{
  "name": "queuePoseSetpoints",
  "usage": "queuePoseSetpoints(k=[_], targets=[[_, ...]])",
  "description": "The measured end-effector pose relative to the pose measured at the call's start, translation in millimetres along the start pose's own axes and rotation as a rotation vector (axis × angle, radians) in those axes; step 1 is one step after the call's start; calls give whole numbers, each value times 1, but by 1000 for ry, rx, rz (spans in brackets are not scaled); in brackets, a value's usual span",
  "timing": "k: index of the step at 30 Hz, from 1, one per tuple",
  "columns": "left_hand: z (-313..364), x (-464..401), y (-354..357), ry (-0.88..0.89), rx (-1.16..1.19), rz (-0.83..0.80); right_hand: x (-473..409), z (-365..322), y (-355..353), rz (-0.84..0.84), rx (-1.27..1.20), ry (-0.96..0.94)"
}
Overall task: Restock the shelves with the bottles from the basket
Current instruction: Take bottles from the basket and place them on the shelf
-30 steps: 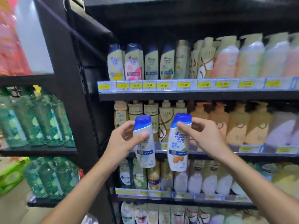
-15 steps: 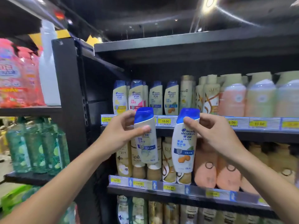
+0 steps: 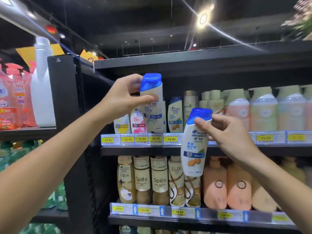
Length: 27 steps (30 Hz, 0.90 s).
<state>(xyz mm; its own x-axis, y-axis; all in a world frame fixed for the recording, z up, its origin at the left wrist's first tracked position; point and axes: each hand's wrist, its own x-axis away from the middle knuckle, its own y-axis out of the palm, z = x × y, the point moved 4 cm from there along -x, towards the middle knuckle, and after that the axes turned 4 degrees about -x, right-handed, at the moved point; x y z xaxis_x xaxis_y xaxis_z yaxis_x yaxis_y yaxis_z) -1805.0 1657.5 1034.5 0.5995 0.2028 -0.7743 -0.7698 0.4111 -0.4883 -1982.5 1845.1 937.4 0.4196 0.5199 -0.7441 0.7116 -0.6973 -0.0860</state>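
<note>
My left hand (image 3: pixel 124 97) grips a white shampoo bottle with a blue cap (image 3: pixel 152 107) near its top, holding it upright at the upper shelf (image 3: pixel 143 150), in front of the row of similar bottles (image 3: pixel 175 115) there. My right hand (image 3: pixel 231 137) holds a second white bottle with a blue cap and an almond picture (image 3: pixel 194 149) by its neck, lower and to the right, in front of the shelf's price strip. The basket is out of view.
Price labels (image 3: pixel 141 139) line the upper shelf edge. Pastel pump bottles (image 3: pixel 263 110) fill its right side. The shelf below holds gold Spes and Lux bottles (image 3: pixel 158 181) and orange bottles (image 3: pixel 239 186). A black upright post (image 3: pixel 64 98) separates a left rack with a white jug (image 3: pixel 43 81).
My left hand has lifted its bottle up to the top shelf row. My right hand with its bottle stays lower. The view has tilted upward.
</note>
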Motion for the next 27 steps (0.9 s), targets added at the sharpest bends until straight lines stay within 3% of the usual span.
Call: queuePoseSetpoints(k=[4,10,21,27], targets=[[-11,-25,14,-22,-89,-125,-2,-8,-5,-5,32,-28],[-18,-50,26,-10,-165,-116,-4,-16,-15,43,14,-44],[-60,-66,48,-121,-336,-286,-4,-9,-17,9,62,-50],[-58,-75,46,36,-501,-297,-9,-9,-12,-13,44,-51]])
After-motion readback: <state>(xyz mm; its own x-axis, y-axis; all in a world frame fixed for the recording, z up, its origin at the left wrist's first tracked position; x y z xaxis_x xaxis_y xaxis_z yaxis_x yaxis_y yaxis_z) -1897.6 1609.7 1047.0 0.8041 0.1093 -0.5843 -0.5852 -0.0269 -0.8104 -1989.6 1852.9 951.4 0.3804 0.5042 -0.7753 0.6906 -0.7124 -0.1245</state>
